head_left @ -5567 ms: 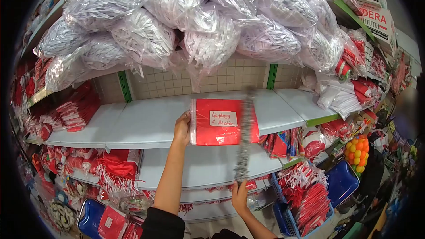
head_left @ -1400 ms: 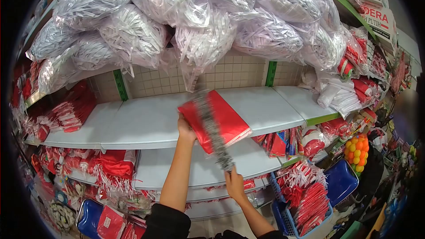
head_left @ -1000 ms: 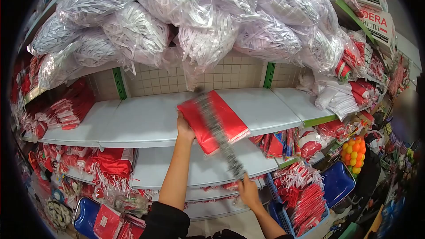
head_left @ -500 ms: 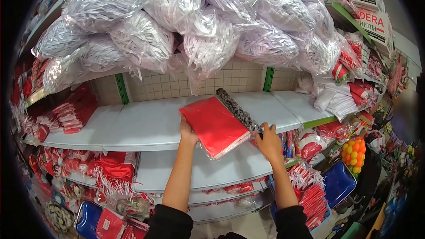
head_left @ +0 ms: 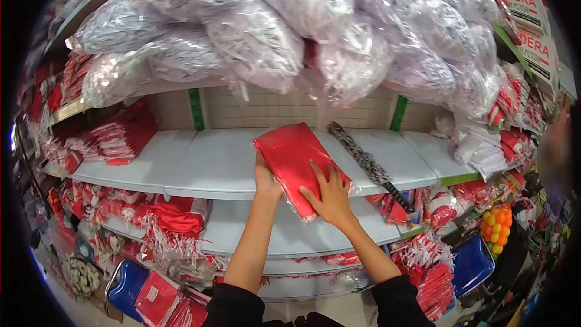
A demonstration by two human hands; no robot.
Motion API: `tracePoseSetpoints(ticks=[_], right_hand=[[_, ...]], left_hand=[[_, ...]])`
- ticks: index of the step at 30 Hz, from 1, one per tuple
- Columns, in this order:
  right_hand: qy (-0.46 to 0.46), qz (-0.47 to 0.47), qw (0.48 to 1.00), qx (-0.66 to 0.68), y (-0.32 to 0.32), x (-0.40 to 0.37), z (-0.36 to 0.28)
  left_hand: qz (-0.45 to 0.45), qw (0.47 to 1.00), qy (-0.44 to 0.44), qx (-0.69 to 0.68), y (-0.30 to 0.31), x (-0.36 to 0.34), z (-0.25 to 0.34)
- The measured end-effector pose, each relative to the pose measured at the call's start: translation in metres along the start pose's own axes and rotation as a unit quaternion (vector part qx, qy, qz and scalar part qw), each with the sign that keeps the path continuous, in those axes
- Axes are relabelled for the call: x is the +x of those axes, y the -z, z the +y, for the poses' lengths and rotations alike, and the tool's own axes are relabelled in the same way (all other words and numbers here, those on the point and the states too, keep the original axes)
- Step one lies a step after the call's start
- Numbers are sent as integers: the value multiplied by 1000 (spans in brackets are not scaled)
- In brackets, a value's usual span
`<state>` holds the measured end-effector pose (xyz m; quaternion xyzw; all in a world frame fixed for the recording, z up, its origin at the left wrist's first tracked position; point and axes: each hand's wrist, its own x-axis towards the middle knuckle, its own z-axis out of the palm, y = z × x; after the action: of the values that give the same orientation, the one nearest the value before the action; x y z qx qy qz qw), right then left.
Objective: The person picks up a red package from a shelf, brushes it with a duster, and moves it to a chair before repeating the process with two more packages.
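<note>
Our left hand gripped the near left edge of the red packet, thumb on top and fingers under it. Our right hand lay flat on the packet's near end, fingers spread and pressing down. The packet sat tilted at the front edge of the shelf, near its middle, with the near corner hanging past the edge. Just to the right lay a speckled grey duster – slanted across the shelf, its dark handle poking out over the front edge. Red goods were stacked at the shelf's left end, and clear bags of white strips were piled overhead.
</note>
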<state>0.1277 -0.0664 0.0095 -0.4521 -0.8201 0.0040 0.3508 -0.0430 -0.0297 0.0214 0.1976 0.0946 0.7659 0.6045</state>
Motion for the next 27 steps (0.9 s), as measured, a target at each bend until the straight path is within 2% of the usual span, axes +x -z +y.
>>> tracePoseSetpoints(ticks=[3, 4, 6, 9, 10, 12, 13, 16, 20, 22, 23, 25, 26, 27], right_hand=[[-19, -51, 989, 136, -2, 14, -53], [21, -40, 975, 217, -8, 21, -65], [98, -19, 922, 374, -20, 37, -91], [73, -71, 841, 531, -27, 52, -141], [78, -96, 811, 572, -30, 55, -156], [120, -125, 760, 626, -43, 60, -193], [139, -141, 733, 651, -52, 61, -210], [195, -59, 740, 641, -106, 63, -257], [84, -97, 630, 766, -145, 52, -308], [21, -117, 569, 814, -159, 50, -332], [15, -112, 507, 855, -166, 51, -342], [-1, -98, 377, 921, -167, 55, -364], [-20, -91, 331, 939, -163, 54, -374], [-23, -90, 329, 940, -169, 53, -381]], left_hand=[[-23, 999, 34, -13, -32, -34, 54], [-57, 998, 19, -14, -36, -42, 70], [-123, 992, -12, -16, -40, -55, 103], [-199, 978, -57, 22, -44, -79, 154], [-179, 974, -100, 92, -48, -89, 166], [-132, 947, -182, 230, -52, -105, 184], [-141, 939, -188, 252, -49, -109, 194], [-166, 909, -196, 329, -36, -125, 226], [-223, 889, -183, 355, -7, -140, 281], [-153, 830, -234, 482, 6, -153, 305], [-117, 793, -256, 540, 12, -161, 317], [-5, 638, -343, 690, 27, -178, 340], [39, 563, -368, 739, 40, -185, 350], [81, 482, -389, 781, 54, -193, 360]])
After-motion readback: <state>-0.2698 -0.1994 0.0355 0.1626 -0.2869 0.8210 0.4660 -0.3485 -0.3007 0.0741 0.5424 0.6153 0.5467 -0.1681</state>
